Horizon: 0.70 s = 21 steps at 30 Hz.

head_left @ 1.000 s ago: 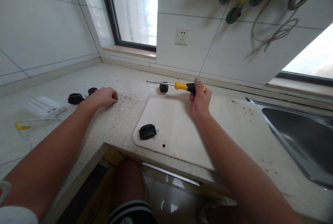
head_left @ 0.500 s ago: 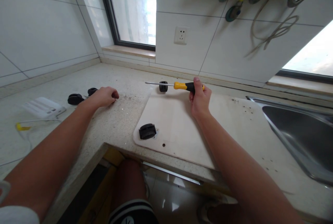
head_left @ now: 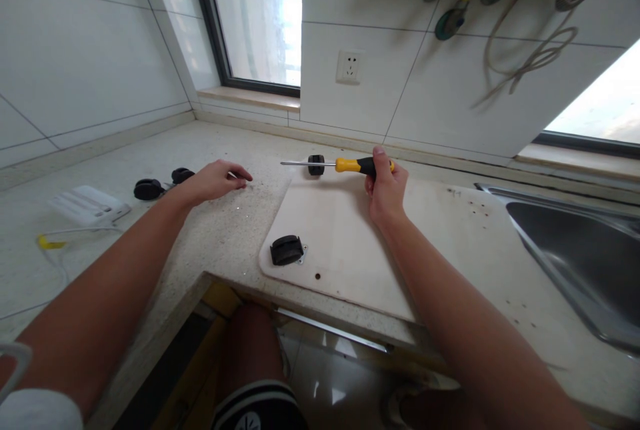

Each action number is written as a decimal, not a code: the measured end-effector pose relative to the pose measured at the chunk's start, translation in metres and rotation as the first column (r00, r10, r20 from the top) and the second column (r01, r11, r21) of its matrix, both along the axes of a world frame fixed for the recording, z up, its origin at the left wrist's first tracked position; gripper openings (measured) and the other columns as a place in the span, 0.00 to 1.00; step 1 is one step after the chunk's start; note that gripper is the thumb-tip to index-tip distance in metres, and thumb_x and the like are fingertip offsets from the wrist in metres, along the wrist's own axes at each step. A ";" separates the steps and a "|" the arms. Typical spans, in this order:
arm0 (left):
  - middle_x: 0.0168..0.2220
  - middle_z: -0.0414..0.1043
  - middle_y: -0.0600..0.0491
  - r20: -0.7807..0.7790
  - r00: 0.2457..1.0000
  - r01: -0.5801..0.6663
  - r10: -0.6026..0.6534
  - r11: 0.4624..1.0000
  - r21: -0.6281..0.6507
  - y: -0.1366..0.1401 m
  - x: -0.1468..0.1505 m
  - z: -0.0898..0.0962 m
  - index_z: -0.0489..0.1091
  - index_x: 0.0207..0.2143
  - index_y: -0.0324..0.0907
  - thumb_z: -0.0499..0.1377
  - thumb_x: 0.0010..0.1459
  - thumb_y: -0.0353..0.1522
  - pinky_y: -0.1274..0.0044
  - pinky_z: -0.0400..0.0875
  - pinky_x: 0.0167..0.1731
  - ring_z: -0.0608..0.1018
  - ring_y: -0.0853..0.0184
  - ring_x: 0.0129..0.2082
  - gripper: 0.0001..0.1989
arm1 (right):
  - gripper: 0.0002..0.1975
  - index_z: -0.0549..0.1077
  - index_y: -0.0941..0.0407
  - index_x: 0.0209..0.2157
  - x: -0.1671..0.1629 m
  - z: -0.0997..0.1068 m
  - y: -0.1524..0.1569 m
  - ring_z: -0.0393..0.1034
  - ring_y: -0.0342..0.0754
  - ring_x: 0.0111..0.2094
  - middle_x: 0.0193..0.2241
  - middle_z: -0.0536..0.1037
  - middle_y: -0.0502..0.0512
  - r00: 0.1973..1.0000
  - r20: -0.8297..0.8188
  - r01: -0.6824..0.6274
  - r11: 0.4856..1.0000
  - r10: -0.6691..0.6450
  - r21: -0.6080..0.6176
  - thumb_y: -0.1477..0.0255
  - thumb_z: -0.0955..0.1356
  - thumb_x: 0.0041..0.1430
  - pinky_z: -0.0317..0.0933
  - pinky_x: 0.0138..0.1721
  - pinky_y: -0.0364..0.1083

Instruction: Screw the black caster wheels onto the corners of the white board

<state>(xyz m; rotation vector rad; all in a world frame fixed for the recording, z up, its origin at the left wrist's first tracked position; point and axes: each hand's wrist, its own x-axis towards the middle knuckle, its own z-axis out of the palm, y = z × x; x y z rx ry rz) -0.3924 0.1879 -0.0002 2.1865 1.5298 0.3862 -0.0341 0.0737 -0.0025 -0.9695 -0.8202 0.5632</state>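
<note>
My right hand [head_left: 386,187] is closed around the yellow-and-black handle of a screwdriver [head_left: 350,165]. Its metal shaft points left, above the far part of a pale board [head_left: 350,237]. Left of the board, my left hand [head_left: 223,180] is just over the countertop, with thumb and forefinger tips pinched together. Anything between them is too small to make out. One black caster wheel [head_left: 287,251] stands on the board's near left corner, its metal plate against the surface. Another caster [head_left: 316,165] stands at the far left corner, partly behind the screwdriver shaft.
Two loose casters [head_left: 149,189] lie beyond my left forearm, beside a white power bank [head_left: 90,205] with a cable. Dark crumbs and small bright bits dot the countertop [head_left: 215,237]. A steel sink [head_left: 575,250] is at the right, partly under the board. A wall socket [head_left: 349,67] is behind.
My left hand has moved right and slightly up from the crumbs, its fingers now reaching toward the board. My right hand still holds the screwdriver in nearly the same place.
</note>
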 end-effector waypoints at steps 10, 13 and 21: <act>0.39 0.87 0.46 0.665 0.746 0.114 0.040 0.976 -0.187 -0.035 0.042 0.015 0.85 0.40 0.43 0.83 0.43 0.44 0.68 0.84 0.54 0.89 0.57 0.45 0.24 | 0.36 0.61 0.51 0.21 -0.001 -0.001 -0.005 0.51 0.37 0.17 0.16 0.57 0.41 0.998 0.063 -0.026 1.000 0.025 0.015 0.40 0.79 0.53 0.41 0.17 0.43; 0.39 0.87 0.46 0.735 0.677 0.179 0.050 0.957 -0.230 -0.042 0.051 0.018 0.85 0.39 0.41 0.85 0.42 0.43 0.70 0.85 0.53 0.88 0.60 0.44 0.25 | 0.35 0.62 0.52 0.21 -0.001 -0.002 -0.005 0.51 0.37 0.17 0.16 0.57 0.42 0.995 0.091 -0.026 1.000 0.025 0.012 0.40 0.79 0.54 0.42 0.17 0.44; 0.40 0.86 0.48 0.844 0.529 0.298 0.083 0.913 -0.277 -0.052 0.060 0.024 0.85 0.39 0.40 0.86 0.43 0.38 0.80 0.86 0.44 0.89 0.65 0.42 0.23 | 0.34 0.63 0.51 0.21 0.001 -0.003 -0.003 0.51 0.37 0.17 0.16 0.58 0.42 0.994 0.110 -0.007 1.000 0.005 0.013 0.41 0.79 0.56 0.43 0.18 0.44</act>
